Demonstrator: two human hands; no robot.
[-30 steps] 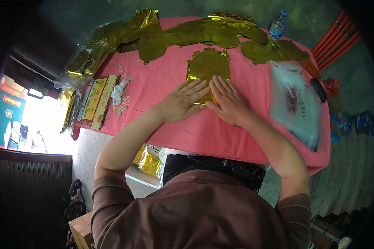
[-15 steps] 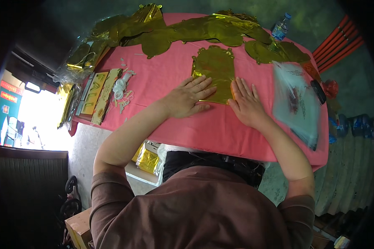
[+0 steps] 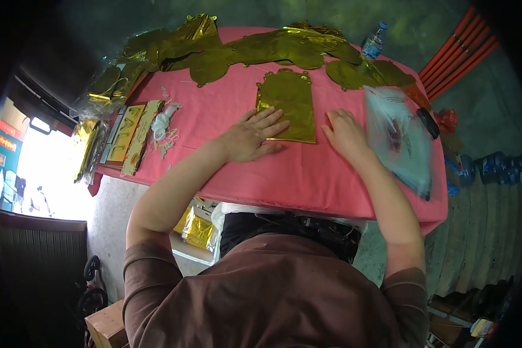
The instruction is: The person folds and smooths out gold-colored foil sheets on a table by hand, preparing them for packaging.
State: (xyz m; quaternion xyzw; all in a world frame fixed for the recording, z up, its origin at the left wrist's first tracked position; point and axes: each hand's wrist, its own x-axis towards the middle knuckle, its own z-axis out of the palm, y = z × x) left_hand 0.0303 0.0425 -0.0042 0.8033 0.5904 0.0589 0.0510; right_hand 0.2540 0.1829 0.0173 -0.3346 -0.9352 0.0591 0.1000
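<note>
Head view, left fingers point(image 3: 268, 120) splayed on gold foil sheet point(image 3: 291, 101); right fingers point(image 3: 343, 117) curled, hold unclear; lettered plastic packaging point(image 3: 403, 151)

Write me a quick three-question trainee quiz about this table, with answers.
1. Which hand's fingers overlap the gold foil sheet nearest the person?
2. True or false: the right hand is touching that sheet.
3. Where is the white string bundle? a) left of that sheet; b) right of it; c) on top of it.

Key: 1. The left hand. 2. False: pink cloth shows between them. 3. a.
</note>
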